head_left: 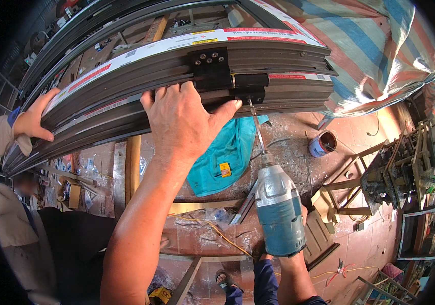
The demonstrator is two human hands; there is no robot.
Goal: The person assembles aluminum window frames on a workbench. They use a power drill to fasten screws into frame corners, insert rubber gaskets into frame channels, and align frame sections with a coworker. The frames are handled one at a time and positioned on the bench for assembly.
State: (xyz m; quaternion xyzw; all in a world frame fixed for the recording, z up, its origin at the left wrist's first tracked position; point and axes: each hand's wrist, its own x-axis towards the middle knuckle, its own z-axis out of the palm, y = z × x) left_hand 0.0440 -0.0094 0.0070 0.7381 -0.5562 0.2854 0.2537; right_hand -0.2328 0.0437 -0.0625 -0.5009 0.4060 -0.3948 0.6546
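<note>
A dark metal door or window frame with protective tape on it stretches across the upper view. My left hand curls its fingers over the lower profile. Its thumb lies stretched toward a black hinge, whose upper leaf carries several screws. In my right hand is a teal and grey power driver, pointing up and away. The driver's long bit reaches the hinge's lower leaf, where a screw head seems to sit at its tip. The driver's body hides most of the right hand's fingers.
At the far left, a co-worker's hand rests on the frame. Below lie a teal cloth with a small yellow box and an orange cord. A paint bucket and a wooden rack stand right. Striped sheeting hangs behind.
</note>
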